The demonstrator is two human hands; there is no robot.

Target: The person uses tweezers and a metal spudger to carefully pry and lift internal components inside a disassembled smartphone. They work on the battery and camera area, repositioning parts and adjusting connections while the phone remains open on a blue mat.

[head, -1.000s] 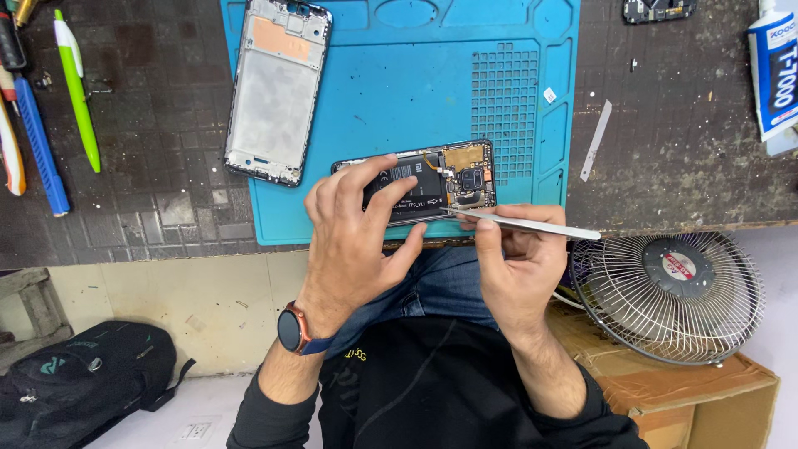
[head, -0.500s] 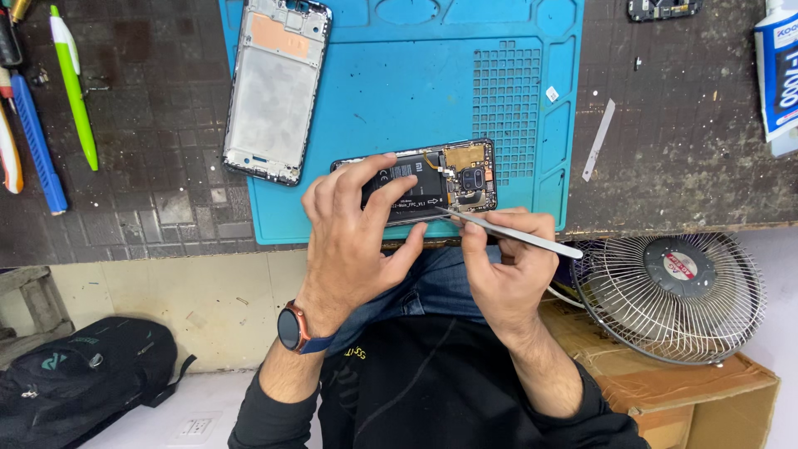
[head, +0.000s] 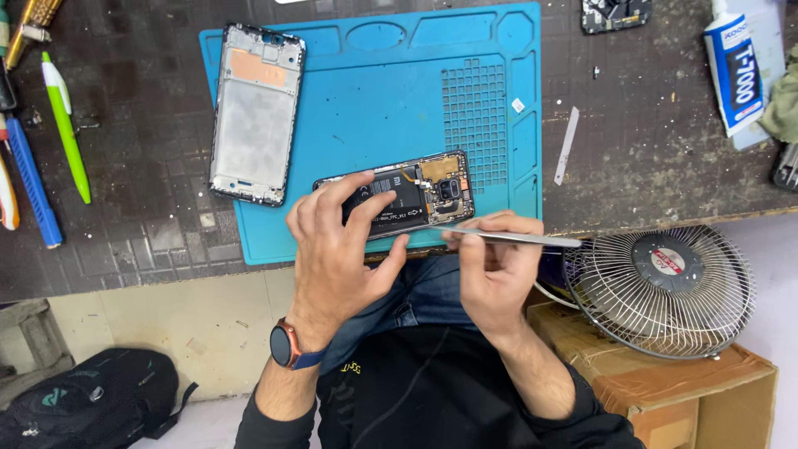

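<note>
An opened phone (head: 420,193) with its black battery and circuit board bared lies on the near edge of a blue work mat (head: 399,100). My left hand (head: 337,245) holds the phone's left part, fingers over the battery and thumb under its near edge. My right hand (head: 490,270) grips metal tweezers (head: 519,239), which lie almost level, tip pointing left at the phone's near right corner. A watch sits on my left wrist.
A phone frame (head: 253,112) rests on the mat's left side. Pens (head: 66,137) lie far left on the dark bench. A glue tube (head: 736,71), a thin metal strip (head: 566,145) and a small circuit part (head: 615,14) lie right. A fan (head: 665,287) sits on a cardboard box; a black bag (head: 83,403) is on the floor.
The tweezers have swung from slanting to nearly level, and their tip has drawn back from the board to the phone's near edge. My left hand keeps its hold.
</note>
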